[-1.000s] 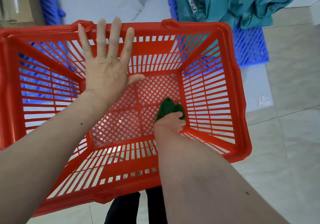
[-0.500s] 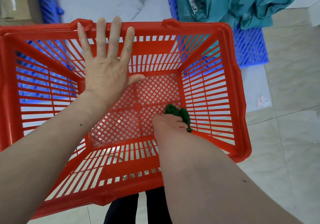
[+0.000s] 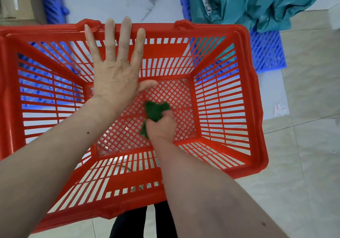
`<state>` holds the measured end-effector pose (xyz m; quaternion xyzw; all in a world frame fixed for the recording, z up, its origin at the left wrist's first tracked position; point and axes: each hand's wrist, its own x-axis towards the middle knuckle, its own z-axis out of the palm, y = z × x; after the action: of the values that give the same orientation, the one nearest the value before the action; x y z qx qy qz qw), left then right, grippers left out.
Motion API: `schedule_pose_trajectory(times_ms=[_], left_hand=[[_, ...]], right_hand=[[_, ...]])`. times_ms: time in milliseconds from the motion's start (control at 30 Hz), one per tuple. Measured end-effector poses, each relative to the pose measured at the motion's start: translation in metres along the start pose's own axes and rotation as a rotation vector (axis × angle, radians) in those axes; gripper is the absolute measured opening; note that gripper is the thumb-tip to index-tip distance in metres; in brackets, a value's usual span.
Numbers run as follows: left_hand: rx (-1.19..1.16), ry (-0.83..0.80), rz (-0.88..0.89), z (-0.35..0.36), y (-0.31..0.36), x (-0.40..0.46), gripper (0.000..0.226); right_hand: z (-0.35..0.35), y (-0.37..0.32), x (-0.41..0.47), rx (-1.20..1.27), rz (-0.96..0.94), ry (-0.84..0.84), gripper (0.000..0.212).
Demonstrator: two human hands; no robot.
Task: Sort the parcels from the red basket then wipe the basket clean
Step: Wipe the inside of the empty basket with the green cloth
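Now my right hand (image 3: 161,125) grips the green cloth (image 3: 155,109) on the red basket (image 3: 228,108) floor; my left hand (image 3: 116,72) lies flat, fingers spread, against its far wall.

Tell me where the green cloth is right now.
In the head view, the green cloth is bunched in the right hand on the mesh floor of the red basket, right of centre, below the flat left hand.

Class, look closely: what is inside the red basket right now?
Inside the red basket only the right hand shows, gripping a crumpled green cloth against the mesh floor. No parcels lie there. The left hand and both forearms hide parts of the floor and walls.
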<state>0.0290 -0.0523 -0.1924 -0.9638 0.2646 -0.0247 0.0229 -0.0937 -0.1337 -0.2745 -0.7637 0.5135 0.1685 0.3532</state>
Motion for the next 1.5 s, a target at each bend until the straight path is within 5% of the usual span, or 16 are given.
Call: schedule_pose_trajectory(times_ms=[167,300,533,600,667,767,833,933,1000,1100,1233,1333,1500], left_hand=[[-0.007,0.028,0.028,0.003,-0.002,-0.001,0.109],[0.007,0.039,0.010,0.006,-0.002,-0.001,0.110],[0.034,0.059,0.025,0.012,-0.002,-0.001,0.111],[0.038,0.066,0.024,0.012,-0.002,-0.001,0.110],[0.042,0.067,0.022,0.013,-0.002,-0.001,0.110],[0.034,0.077,0.020,0.014,-0.002,-0.001,0.110],[0.040,0.080,0.025,0.013,-0.002,-0.001,0.110],[0.040,0.067,0.023,0.013,-0.002,0.000,0.109],[0.038,0.066,0.022,0.010,-0.002,-0.001,0.109],[0.020,0.063,0.020,0.010,-0.001,-0.002,0.109],[0.027,0.060,0.000,0.012,-0.001,-0.002,0.109],[0.050,0.060,-0.007,0.014,0.000,-0.001,0.110],[0.046,0.067,-0.010,0.015,0.000,0.000,0.109]], right_hand=[[-0.003,-0.010,0.005,-0.396,-0.473,0.154,0.065],[0.004,0.029,0.035,-0.632,-0.446,-0.166,0.106],[0.006,0.038,0.059,-0.793,-0.882,-0.258,0.070],[-0.012,0.044,0.086,-0.882,-0.846,-0.124,0.067],[-0.021,0.037,0.096,-0.896,-0.606,0.087,0.072],[0.001,0.002,0.082,-0.623,-0.356,0.061,0.078],[0.015,-0.010,0.066,-0.587,-0.601,-0.064,0.073],[0.008,0.013,0.060,-0.809,-1.246,-0.445,0.068],[-0.020,0.022,0.077,-0.996,-1.357,-0.661,0.063],[-0.063,0.012,0.100,-1.151,-1.292,-0.680,0.053],[-0.094,-0.014,0.106,-0.761,-1.050,-0.566,0.040],[-0.096,-0.014,0.106,-0.882,-0.950,-0.781,0.028],[-0.096,-0.013,0.110,-1.084,-0.997,-0.710,0.049]])
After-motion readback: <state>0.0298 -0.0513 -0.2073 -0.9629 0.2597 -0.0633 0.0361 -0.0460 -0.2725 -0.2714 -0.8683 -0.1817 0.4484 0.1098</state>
